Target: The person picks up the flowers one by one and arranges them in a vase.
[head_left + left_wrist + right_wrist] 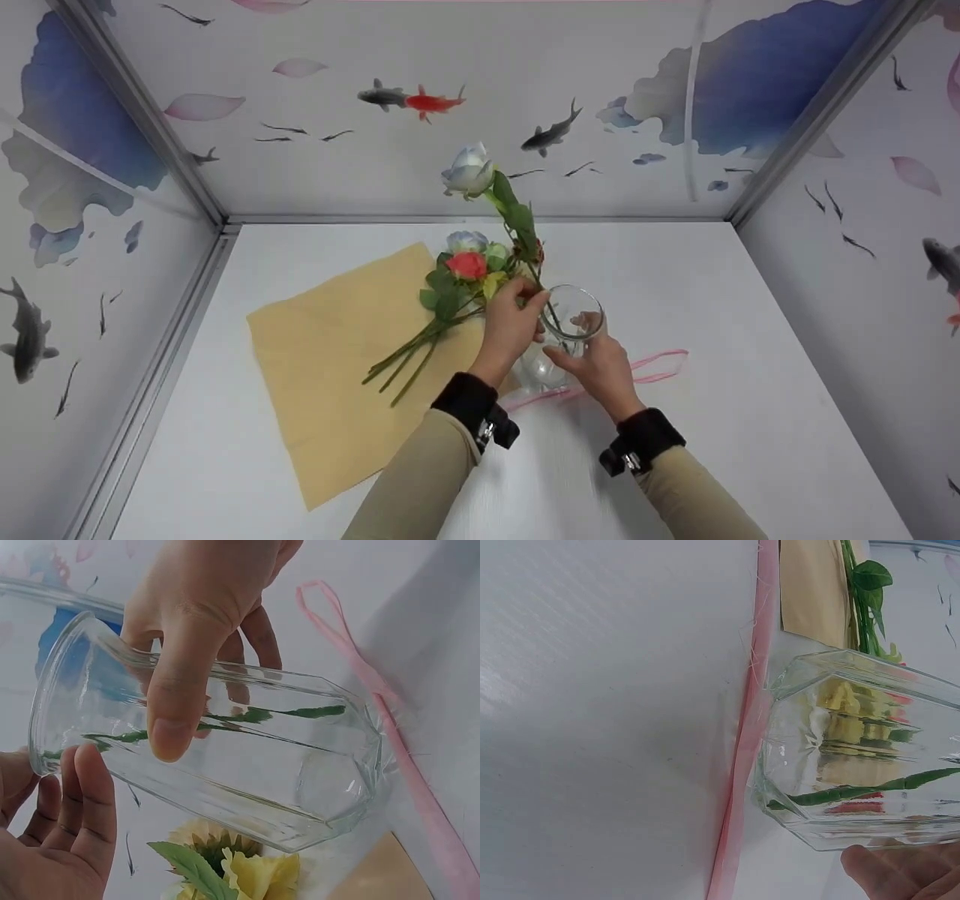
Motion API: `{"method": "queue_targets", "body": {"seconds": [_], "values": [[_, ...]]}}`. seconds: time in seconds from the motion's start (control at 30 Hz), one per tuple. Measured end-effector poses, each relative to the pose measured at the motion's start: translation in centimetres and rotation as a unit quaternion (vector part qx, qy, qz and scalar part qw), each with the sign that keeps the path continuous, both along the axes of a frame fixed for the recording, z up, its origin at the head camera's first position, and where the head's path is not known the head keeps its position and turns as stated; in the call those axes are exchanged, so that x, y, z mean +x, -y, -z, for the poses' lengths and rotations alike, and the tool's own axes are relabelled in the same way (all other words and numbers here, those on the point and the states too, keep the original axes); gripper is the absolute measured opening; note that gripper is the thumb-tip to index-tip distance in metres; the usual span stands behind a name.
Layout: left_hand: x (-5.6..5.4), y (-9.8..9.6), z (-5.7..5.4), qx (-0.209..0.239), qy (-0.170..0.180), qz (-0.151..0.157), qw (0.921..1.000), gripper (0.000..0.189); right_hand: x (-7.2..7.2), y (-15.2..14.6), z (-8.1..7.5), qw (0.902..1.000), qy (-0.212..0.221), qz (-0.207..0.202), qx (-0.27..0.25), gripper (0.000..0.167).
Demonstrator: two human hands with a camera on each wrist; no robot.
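Observation:
A clear faceted glass vase (545,369) stands on the table, its mouth at the top in the head view. My right hand (606,369) grips its side, thumb toward me. My left hand (510,324) pinches the stem of a pale blue-white flower (468,172) at the vase's rim, fingertips close to the glass. The green stem (315,712) runs down inside the vase in the left wrist view, while the bloom and leaves (519,217) rise high above the rim. In the right wrist view, the stem's lower end (802,799) shows near the vase's base.
Left of the vase, a bunch of artificial flowers with a red rose (467,265) lies partly on brown wrapping paper (360,330), stems toward me. A pink ribbon (664,363) passes beside the vase's base. Printed panels (480,45) wall in the white table.

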State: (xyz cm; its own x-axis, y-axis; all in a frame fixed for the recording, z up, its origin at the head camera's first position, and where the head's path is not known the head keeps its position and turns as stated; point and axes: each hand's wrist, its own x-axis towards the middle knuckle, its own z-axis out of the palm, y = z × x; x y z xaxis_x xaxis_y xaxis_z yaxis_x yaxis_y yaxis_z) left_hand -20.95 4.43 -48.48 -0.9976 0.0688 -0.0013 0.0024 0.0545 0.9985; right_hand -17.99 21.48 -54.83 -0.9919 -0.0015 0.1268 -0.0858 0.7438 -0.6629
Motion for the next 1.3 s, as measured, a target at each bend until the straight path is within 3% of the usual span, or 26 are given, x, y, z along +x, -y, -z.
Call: {"method": "queue_targets", "body": {"seconds": [0.3,0.73,0.97,1.3], "values": [[0.2,-0.2,0.4,0.042,0.033,-0.005,0.9986,0.021,0.0,-0.1,0.0,0.9999,-0.009,0.003,0.005,0.081],[0.7,0.9,1.2,0.059,0.066,0.029,0.9956,0.03,0.0,0.0,0.1,0.9996,-0.028,-0.002,0.005,0.075],[1.0,2.4,1.6,0.03,0.072,0.038,0.9963,0.026,0.1,0.0,0.0,0.9994,-0.034,0.0,0.0,0.074],[0.5,5.8,2.8,-0.012,0.076,0.007,0.997,0.032,-0.1,0.2,-0.1,0.9998,0.004,0.009,-0.016,0.075]]}}
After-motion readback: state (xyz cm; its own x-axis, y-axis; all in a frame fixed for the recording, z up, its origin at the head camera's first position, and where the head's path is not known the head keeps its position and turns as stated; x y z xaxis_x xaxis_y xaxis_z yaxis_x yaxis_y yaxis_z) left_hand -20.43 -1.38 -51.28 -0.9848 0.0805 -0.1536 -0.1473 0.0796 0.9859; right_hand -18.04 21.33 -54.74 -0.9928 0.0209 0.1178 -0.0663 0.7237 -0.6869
